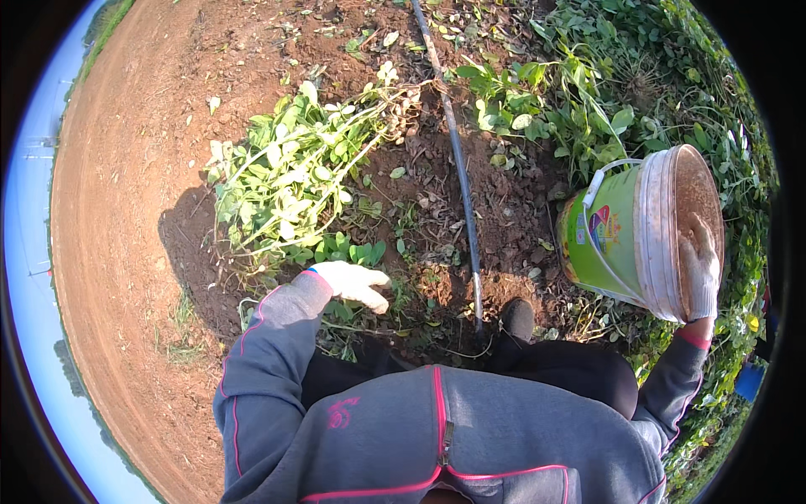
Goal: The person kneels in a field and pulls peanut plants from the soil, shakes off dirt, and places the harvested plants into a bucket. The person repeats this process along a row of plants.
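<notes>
My left hand [356, 285], in a white work glove, is held above low green plants with its fingers apart and nothing in them. Just beyond it lies a heap of uprooted peanut plants [286, 176], with pale pods [403, 113] clustered at the root ends. My right hand [702, 264], gloved too, reaches over the rim into the mouth of a green and white plastic bucket [607, 230]. Whether it grips the rim or something inside is not clear. The bucket looks tilted, its inner wall is soiled, and its white handle [592, 189] hangs on the near side.
A dark drip hose [463, 170] runs along the soil between the heap and the bucket. Leafy plants [630, 75] grow thickly on the right. Bare brown soil [126, 220] stretches left. My shoe [519, 319] stands near the hose. Something blue [749, 381] shows at the far right.
</notes>
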Motion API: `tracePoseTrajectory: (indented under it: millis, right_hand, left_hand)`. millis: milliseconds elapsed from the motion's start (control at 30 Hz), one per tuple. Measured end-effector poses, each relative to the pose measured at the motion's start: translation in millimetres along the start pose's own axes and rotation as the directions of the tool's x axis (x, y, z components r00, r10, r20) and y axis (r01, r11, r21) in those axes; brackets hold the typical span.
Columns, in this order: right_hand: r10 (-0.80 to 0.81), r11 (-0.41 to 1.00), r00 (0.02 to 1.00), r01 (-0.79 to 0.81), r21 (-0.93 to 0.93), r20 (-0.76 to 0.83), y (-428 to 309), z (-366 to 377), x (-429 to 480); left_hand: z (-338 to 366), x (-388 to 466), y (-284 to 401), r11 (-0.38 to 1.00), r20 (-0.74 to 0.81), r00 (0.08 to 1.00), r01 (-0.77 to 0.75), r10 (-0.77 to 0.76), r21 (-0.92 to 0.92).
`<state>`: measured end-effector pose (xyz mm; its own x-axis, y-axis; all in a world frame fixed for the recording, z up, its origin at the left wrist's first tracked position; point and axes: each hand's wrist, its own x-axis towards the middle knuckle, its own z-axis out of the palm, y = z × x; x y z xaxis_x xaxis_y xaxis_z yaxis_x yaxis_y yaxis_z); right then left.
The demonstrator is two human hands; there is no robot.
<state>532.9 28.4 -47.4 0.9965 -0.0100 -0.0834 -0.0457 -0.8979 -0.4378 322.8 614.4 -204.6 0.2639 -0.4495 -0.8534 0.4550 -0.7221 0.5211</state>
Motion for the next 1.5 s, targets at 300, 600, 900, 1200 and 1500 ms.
tracePoseTrajectory:
  millis: [300,600,900,1200,1500]
  right_hand:
    - [-0.365,0.926,0.903,0.327,-0.186,-0.229,-55.4,16.5,-15.4]
    - [-0.486,0.825,0.82,0.315,-0.469,-0.303,-74.8,26.9,-22.2]
    - [-0.726,0.686,0.685,0.728,0.001,-0.06,-154.2,50.0,-41.1]
    - [-0.929,0.299,0.37,0.771,0.563,-0.012,-315.2,262.4,16.9]
    - [-0.986,0.165,0.111,0.677,0.717,0.122,-398.1,389.8,-103.4]
  left_hand:
    - [-160.8,37.0,88.6,0.82,-0.97,0.122,0.519,0.209,0.241]
    - [-189.7,76.5,30.6,0.931,-0.943,0.325,0.362,-0.077,0.049]
    - [-146.8,-75.6,-5.6,0.912,-0.935,0.33,-0.41,0.129,-0.019]
    - [-20.0,-204.4,32.8,0.922,-0.997,0.006,-0.379,-0.075,-0.071]
    - [-80.2,-118.2,-44.8,0.654,-1.0,0.005,-0.757,0.029,0.015]
